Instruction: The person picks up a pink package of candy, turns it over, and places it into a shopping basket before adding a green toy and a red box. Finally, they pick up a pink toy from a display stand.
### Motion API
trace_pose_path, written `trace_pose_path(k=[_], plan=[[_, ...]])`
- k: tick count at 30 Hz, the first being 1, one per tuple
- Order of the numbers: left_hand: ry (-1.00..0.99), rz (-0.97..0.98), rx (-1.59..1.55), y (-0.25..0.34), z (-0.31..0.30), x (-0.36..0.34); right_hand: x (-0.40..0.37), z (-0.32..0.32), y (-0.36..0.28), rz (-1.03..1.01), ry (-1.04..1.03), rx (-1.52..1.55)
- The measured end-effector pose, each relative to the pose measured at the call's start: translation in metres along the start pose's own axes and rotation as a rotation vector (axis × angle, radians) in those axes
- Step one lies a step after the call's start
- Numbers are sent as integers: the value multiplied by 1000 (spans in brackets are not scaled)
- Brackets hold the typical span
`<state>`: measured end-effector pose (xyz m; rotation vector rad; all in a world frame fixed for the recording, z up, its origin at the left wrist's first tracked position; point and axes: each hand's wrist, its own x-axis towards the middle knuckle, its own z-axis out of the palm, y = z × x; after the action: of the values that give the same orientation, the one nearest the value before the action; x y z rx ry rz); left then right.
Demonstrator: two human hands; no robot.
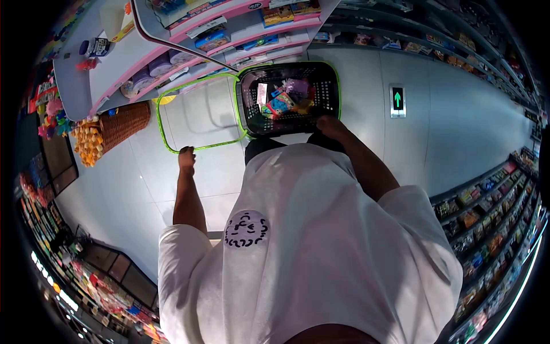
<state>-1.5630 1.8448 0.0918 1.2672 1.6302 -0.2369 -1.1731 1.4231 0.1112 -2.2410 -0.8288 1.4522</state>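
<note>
A black shopping basket with a bright green rim is in front of my legs. Inside it lie several colourful packages, one with a white label, and a purple pack. A green rectangular handle extends from the basket's left side, over the floor. My left hand is closed on the near edge of this handle, close to its left corner. At the basket's near right corner, my right hand grips the rim; its fingers are partly hidden in shadow.
Pink-edged shelves with boxed goods rise just beyond the basket. A wicker basket of yellow-orange plush items stands at left. Dark stocked racks line the right side. A green arrow sign is set in the grey tiled floor.
</note>
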Motion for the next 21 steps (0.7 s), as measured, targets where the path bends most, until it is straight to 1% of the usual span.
trace_pose_path(k=[1,3,5,7,9,11,13,14,15,16,17,18,19,21], plan=[[-41,-1,-159,9,36,-24,1,-13,23,-20,-14,-3],[-184,-42,-117,29,101,-67,-2,-22,82,55,37,238],[-259,71,0,46,160,-108,0,-38,141,149,51,207],[-299,172,19,64,203,-144,-2,-58,201,-88,14,-29],[-382,206,-29,76,226,-167,-11,-100,193,-331,-127,-865],[-394,186,-10,83,232,-179,-9,-110,202,-329,-118,-864],[-368,118,-33,88,235,-183,-6,-114,207,-47,40,-196],[-350,95,-29,80,235,-176,-5,-116,196,-24,56,-138],[-341,80,-7,72,233,-169,-5,-119,185,29,21,-83],[-335,68,15,64,232,-161,-4,-112,178,180,98,104],[-280,39,-45,58,232,-158,-1,-107,173,208,47,101],[-286,11,-39,49,230,-150,-3,-106,154,196,36,87],[-306,13,-46,40,228,-142,-2,-97,144,138,112,36],[-332,-6,-61,28,228,-128,-3,-84,120,121,106,-25]])
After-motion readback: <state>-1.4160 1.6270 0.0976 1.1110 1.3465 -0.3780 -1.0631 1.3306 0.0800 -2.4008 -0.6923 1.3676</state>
